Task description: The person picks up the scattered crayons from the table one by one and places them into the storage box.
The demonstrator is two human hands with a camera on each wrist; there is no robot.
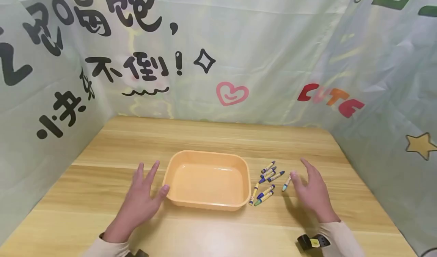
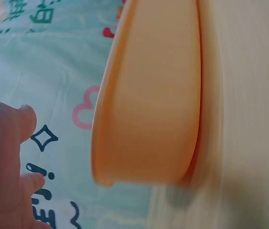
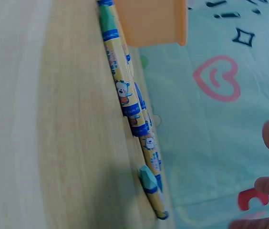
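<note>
An orange plastic basin (image 1: 208, 205) with rounded corners sits on the wooden table, nothing inside it. Just left of it is my left hand (image 1: 141, 202), fingers spread, thumb near the basin's left rim; whether it touches I cannot tell. To the basin's right lie several crayons (image 1: 266, 191) in yellow wrappers, mostly blue, with a green one (image 3: 110, 28) among them. My right hand (image 1: 312, 190) hovers beside a light teal crayon (image 1: 286, 183), fingers extended and holding nothing. In the right wrist view a gap separates that hand from the teal crayon (image 3: 149, 179).
The wooden table (image 1: 218, 234) stretches toward a printed fabric backdrop (image 1: 266, 40), which rises behind it and on both sides. Black lettering, a pink heart (image 1: 232, 93) and a star (image 1: 421, 145) decorate the cloth. A black strap device (image 1: 313, 242) is on the right wrist.
</note>
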